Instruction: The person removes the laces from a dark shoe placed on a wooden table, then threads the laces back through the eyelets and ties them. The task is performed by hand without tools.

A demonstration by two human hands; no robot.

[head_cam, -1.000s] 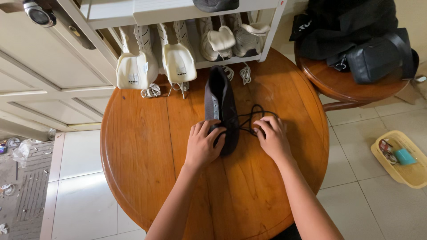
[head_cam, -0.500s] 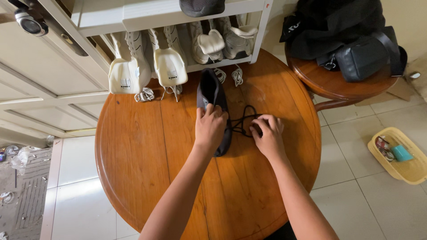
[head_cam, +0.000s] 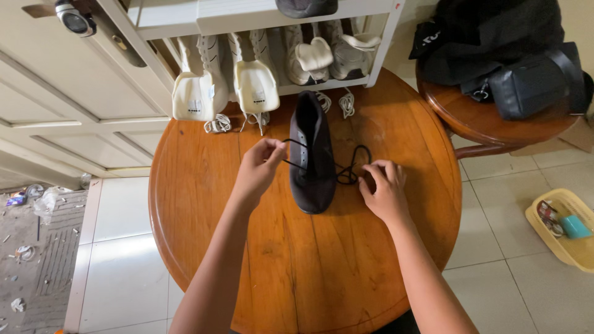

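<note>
A dark shoe (head_cam: 312, 154) lies at the centre of the round wooden table (head_cam: 204, 204), toe towards you. At its nine o'clock, your left hand (head_cam: 257, 168) pinches one end of the black lace (head_cam: 346, 166), fingers closed. At three o'clock, your right hand (head_cam: 385, 188) rests curled over the looped lace on the tabletop.

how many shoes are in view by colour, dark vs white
dark shoes: 1, the dark shoe on the round wooden table, its black lace pinched by the left hand and touched by the right hand
white shoes: 4 on the white rack
total: 5
</note>
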